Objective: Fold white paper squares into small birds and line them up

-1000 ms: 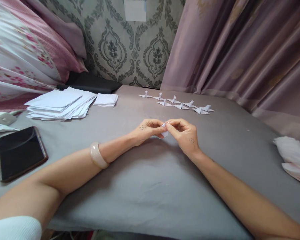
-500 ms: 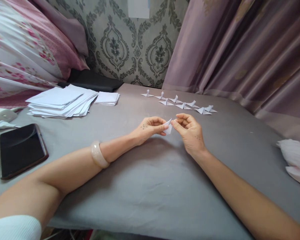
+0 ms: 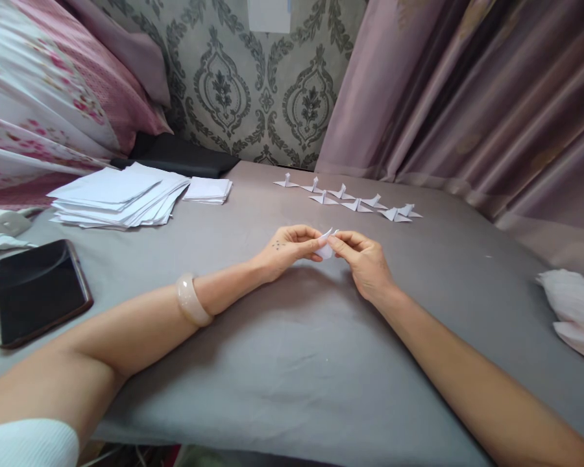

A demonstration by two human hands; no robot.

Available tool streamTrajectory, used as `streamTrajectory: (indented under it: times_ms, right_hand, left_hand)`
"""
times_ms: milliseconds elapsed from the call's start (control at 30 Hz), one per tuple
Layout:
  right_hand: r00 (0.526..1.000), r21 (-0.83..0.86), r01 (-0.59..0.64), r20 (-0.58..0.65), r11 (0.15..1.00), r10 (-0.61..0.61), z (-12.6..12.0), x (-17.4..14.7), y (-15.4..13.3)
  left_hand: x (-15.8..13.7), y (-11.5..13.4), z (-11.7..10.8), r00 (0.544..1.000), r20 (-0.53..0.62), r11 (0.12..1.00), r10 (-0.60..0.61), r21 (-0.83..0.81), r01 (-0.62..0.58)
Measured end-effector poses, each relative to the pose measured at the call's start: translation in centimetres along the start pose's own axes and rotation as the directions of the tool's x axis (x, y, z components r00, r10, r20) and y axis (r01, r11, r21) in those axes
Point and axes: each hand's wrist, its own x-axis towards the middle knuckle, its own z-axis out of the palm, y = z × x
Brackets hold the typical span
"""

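Between my hands, a little above the grey cloth, is a small folded piece of white paper (image 3: 326, 251) with a point sticking up. My left hand (image 3: 294, 250) pinches its left side between thumb and fingers. On its right side, my right hand (image 3: 363, 259) is closed with thumb and forefinger on the paper. Part of the paper is hidden behind the fingers. Beyond my hands, several folded white paper figures (image 3: 340, 192) stand in loose rows, each with flat side points and an upright part.
A large stack of white paper sheets (image 3: 111, 198) and a smaller stack of square sheets (image 3: 207, 191) lie at the back left. A phone (image 3: 41, 292) and a white power strip (image 3: 2, 224) are at the left. White crumpled fabric (image 3: 571, 301) sits at the right edge.
My right hand has moved slightly left and its raised fingers have curled in, so it now grips the paper. My left hand stays nearly in place.
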Motion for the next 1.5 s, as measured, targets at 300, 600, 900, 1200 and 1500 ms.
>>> streamTrajectory:
  times_ms: [300,600,900,1200,1500]
  right_hand:
    - [0.981,-0.151,0.19,0.079,0.97,-0.179,-0.2,-0.2,-0.5]
    - [0.944,-0.251,0.329,0.086,0.911,-0.317,-0.5,0.1,-0.5]
    - [0.975,-0.142,0.221,0.036,0.965,-0.218,-0.5,0.5,-0.5]
    - [0.997,0.036,-0.066,0.035,0.997,0.065,-0.5,0.9,-0.2]
    - [0.994,-0.056,-0.082,0.066,0.995,0.085,0.3,0.1,0.3]
  left_hand:
    - [-0.1,-0.3,0.0,0.995,-0.011,0.989,0.101,0.108,-0.099]
    - [-0.1,-0.3,0.0,0.992,0.019,0.979,0.127,0.158,-0.128]
    - [-0.1,-0.1,0.1,0.998,0.013,0.994,-0.055,0.099,0.054]
    - [0.1,0.1,-0.2,0.991,-0.11,0.996,-0.072,-0.051,0.067]
    - [0.6,-0.1,-0.7,0.956,-0.255,0.989,-0.144,-0.001,0.149]
